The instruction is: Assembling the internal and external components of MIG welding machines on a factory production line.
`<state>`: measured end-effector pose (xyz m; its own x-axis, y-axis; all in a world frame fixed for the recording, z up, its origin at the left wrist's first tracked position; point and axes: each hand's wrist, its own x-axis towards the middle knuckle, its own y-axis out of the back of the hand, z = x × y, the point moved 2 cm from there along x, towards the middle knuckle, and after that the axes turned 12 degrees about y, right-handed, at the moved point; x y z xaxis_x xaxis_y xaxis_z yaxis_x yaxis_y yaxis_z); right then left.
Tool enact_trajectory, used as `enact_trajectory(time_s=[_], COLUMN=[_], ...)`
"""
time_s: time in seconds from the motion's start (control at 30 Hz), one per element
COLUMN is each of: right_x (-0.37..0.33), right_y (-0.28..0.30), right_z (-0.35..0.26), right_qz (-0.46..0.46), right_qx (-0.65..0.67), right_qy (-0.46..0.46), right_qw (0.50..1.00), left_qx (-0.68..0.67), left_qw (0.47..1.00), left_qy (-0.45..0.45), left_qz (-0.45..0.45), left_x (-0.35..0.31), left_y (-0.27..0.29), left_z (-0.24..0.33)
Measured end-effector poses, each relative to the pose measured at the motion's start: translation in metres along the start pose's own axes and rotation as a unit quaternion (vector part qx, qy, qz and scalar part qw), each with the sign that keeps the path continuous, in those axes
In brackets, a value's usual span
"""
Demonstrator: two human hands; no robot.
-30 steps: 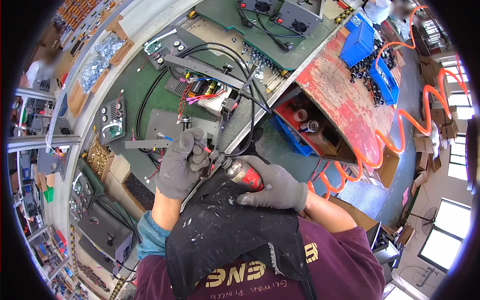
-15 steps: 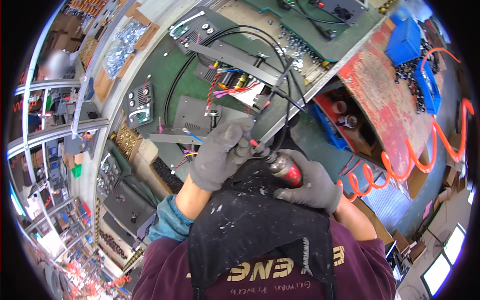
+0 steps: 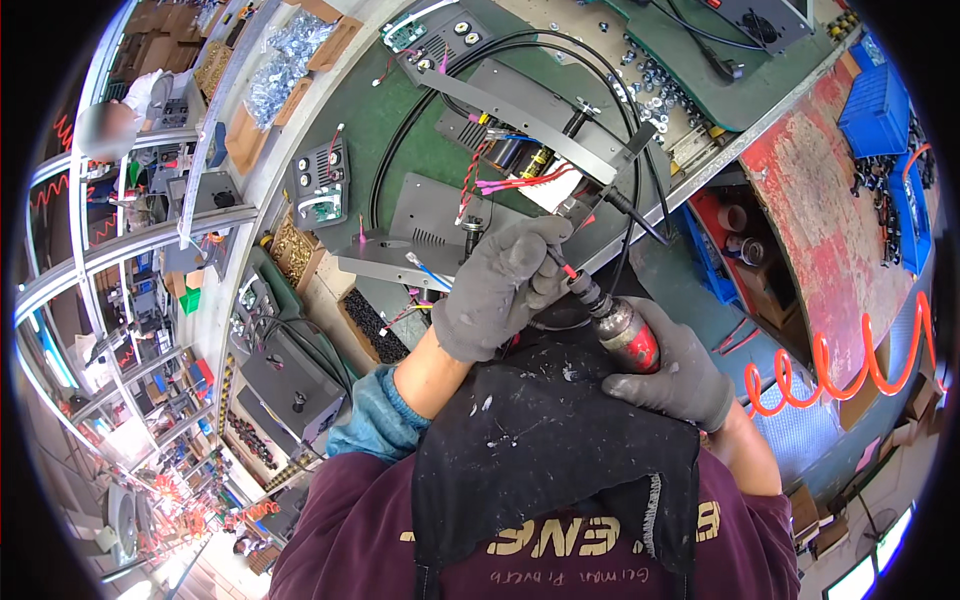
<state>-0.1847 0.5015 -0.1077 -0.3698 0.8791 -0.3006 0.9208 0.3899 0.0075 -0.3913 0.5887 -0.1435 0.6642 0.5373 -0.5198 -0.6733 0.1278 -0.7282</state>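
Observation:
My right hand (image 3: 690, 370), in a grey work glove, wraps round a red and metal air screwdriver (image 3: 628, 335), held in front of my black apron. The tool points up and to the left. Also gloved, my left hand (image 3: 500, 285) has its fingers pinched round the front of the screwdriver bit (image 3: 571, 271), beside its red band. Whether a screw sits at the tip is hidden by the fingers. Just beyond them lies a grey metal housing (image 3: 425, 215) with loose wires, and a bracketed assembly (image 3: 530, 155) with red, pink and blue wires.
A black cable (image 3: 400, 125) loops over the green bench mat. Small control panels (image 3: 320, 180) lie at the left, and loose nuts (image 3: 650, 85) at the back. An orange coiled air hose (image 3: 820, 375) hangs at the right, near a worn red board (image 3: 800, 190) and blue bins (image 3: 875, 110).
The view has swung, so bench and hands appear further right in the picture. Both hands keep their hold on the tool and bit. A person at the far left shows more.

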Motion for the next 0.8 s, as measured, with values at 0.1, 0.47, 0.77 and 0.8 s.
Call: enact_trajectory(time_s=[0.1,0.47,0.77,0.8], right_x=[0.002,0.003,-0.012,-0.013], right_y=[0.001,-0.001,0.024,0.030], right_z=[0.001,0.013,0.038,0.048], right_qz=[-0.009,-0.009,0.031,0.039], right_qx=[0.033,0.089,-0.052,-0.069], right_qy=[-0.023,0.008,0.033,0.002], right_qw=[0.999,0.996,0.998,0.997], left_qx=[-0.016,-0.026,0.331,0.384], left_qw=[1.000,0.998,0.937,0.908], left_qy=[0.011,0.005,0.074,0.065], left_qz=[-0.006,-0.052,0.087,0.153], left_x=[0.005,0.013,-0.018,-0.018], left_y=[0.004,0.009,0.001,0.006], left_z=[-0.001,-0.006,0.053,0.067])
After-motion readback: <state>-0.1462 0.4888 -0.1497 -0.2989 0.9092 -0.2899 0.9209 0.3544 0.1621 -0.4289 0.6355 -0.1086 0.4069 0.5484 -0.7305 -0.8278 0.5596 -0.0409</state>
